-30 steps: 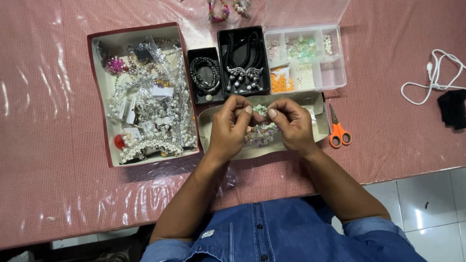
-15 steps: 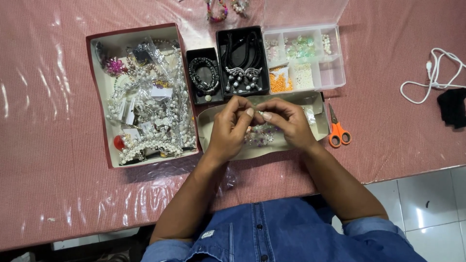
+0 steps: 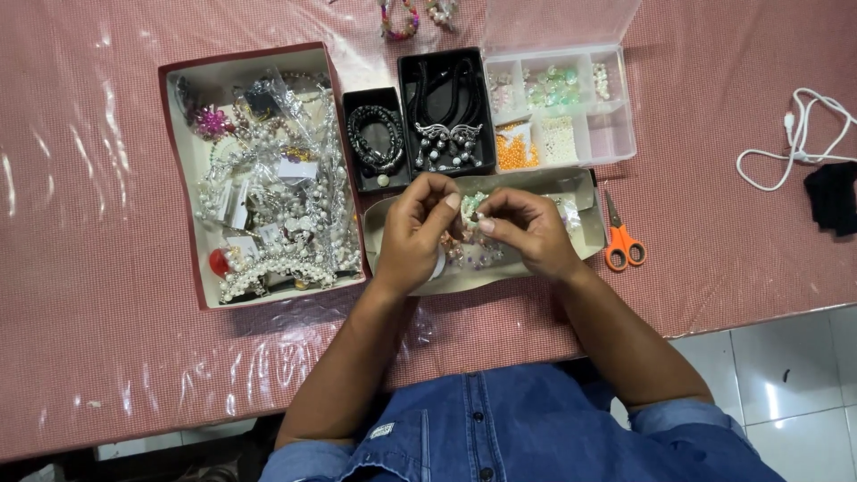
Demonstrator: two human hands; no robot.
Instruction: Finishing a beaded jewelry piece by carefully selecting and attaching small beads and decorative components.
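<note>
Both hands are over the shallow beige tray at table centre. Left hand and right hand are each pinched narrow, fingertips nearly meeting on a small cluster of pale green and white beads held between them just above the tray; too small to tell its long axis or which way it points. More loose beadwork lies in the tray under the hands. On the person's left, a large rectangular box with dark red outer walls and white inside, packed with pearl strings, clear plastic sachets, small white tags, and one magenta flower piece near its far corner. Beyond the hands, a small black tray with dark bead bracelets, touching a larger black tray that holds black cords and silver wing-shaped pendants. Just beside that on the right, a clear plastic compartment box, lid open, with green, white and orange beads in separate cells. Orange-handled scissors sit right of the beige tray, blades pointing away from the person. White cable far right. Table wears a red-white check cloth under glossy clear plastic.
</note>
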